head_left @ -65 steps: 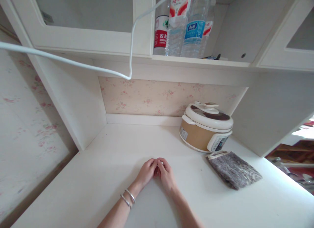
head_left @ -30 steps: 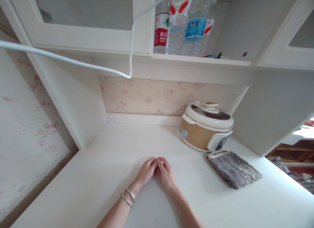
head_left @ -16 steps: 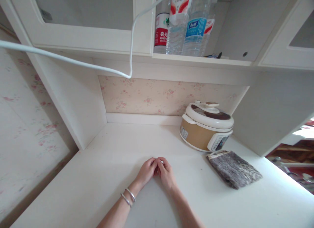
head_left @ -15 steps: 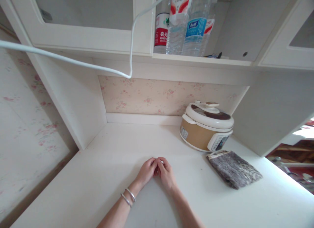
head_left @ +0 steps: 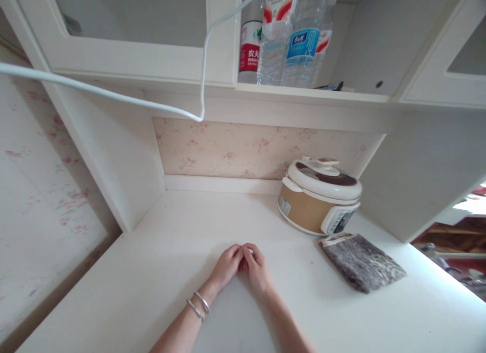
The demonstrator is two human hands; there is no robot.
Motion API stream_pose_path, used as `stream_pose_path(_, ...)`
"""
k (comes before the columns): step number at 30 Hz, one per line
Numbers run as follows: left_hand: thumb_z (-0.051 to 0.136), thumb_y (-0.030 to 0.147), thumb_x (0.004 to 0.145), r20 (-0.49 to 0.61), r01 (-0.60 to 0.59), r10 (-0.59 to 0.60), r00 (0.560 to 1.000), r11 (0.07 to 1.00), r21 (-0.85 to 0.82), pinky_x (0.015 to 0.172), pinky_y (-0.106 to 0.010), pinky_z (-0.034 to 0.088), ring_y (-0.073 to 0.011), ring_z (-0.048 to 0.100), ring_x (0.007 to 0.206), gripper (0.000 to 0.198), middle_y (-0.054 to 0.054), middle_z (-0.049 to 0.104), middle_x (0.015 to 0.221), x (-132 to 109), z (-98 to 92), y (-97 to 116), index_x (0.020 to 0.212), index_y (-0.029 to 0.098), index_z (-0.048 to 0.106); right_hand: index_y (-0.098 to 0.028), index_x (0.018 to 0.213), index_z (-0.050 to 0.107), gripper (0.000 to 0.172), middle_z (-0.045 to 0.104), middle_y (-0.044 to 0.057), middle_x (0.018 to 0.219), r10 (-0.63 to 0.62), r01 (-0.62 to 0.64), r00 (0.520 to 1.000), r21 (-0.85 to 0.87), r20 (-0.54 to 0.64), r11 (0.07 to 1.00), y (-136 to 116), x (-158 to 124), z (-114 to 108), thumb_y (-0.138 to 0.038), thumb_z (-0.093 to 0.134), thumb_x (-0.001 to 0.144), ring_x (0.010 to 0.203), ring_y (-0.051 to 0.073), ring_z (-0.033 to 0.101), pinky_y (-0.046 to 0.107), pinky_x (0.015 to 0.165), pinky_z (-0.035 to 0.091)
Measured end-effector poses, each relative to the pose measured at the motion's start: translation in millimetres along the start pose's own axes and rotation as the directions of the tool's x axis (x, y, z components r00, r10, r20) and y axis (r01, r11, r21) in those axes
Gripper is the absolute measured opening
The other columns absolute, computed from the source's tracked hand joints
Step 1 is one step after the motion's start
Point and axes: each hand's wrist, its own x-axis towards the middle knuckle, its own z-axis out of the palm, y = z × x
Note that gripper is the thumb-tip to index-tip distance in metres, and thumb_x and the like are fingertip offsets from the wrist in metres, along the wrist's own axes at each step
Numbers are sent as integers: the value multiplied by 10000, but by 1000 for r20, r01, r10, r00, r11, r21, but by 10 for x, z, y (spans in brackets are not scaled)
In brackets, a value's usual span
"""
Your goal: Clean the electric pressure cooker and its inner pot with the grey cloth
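My left hand (head_left: 228,263) and my right hand (head_left: 257,268) rest together on the white countertop (head_left: 159,272), thumbs and fingertips meeting. Both have their fingers curled inward, and no object shows in either. The inner sides of the fingers are partly hidden. Two silver bangles (head_left: 198,306) circle my left wrist. Nearest to my right hand lies a folded grey-brown patterned cloth (head_left: 362,263), apart from it. Behind the cloth stands an electric pressure cooker (head_left: 309,208) with a tan body, white lid and front control panel; its lid is on.
Overhead, a white cabinet (head_left: 152,64) has an open section with several plastic bottles (head_left: 301,49). A white cable (head_left: 144,102) hangs across the upper left. Side panels (head_left: 114,150) bound the counter on both sides, with floral wallpaper (head_left: 228,150) behind.
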Motion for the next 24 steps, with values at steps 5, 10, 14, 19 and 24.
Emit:
stream_pose_path(5, 406, 531, 865, 3, 3, -3, 1000, 1000, 12, 517, -241, 367, -129, 498, 566, 420, -10, 557, 640, -1, -1, 10, 824, 154, 588, -176, 902, 586, 373, 435, -52, 532, 0, 0, 1000, -16, -5, 1000, -5, -7, -5, -538, 531, 828, 487, 100, 411, 213, 455, 354)
stream_pose_path(10, 406, 533, 861, -5, 4, -4, 1000, 1000, 29, 523, -243, 366, -131, 497, 568, 419, -8, 558, 640, -5, -2, 17, 819, 157, 587, -182, 898, 588, 376, 424, -56, 517, -3, 2, 1000, -26, -11, 1000, -16, -12, -1, -545, 523, 828, 478, 103, 410, 215, 450, 355)
stream_pose_path(14, 407, 536, 858, -5, 9, -9, 1000, 1000, 25, 528, -245, 372, -133, 497, 572, 420, -5, 557, 645, -9, 0, 16, 834, 159, 592, -178, 893, 593, 383, 433, -53, 513, 0, 0, 1000, -20, -16, 1000, -24, -12, 0, -550, 533, 820, 476, 105, 419, 217, 450, 357)
stream_pose_path(19, 410, 516, 861, -1, 5, -5, 1000, 1000, 30, 527, -244, 368, -133, 497, 580, 406, -7, 557, 652, 0, -3, 20, 834, 156, 594, -180, 899, 591, 387, 442, -54, 517, 6, -6, 1000, -11, -13, 1000, -22, -12, 5, -554, 540, 814, 479, 103, 420, 215, 452, 357)
stream_pose_path(24, 406, 524, 857, 3, 17, -17, 1000, 999, 42, 511, -244, 354, -131, 484, 560, 417, -5, 553, 638, 0, -4, 23, 838, 152, 595, -178, 890, 587, 394, 422, -61, 514, 15, -15, 1000, -5, -9, 1000, -38, -16, 12, -561, 534, 816, 471, 98, 402, 212, 442, 346)
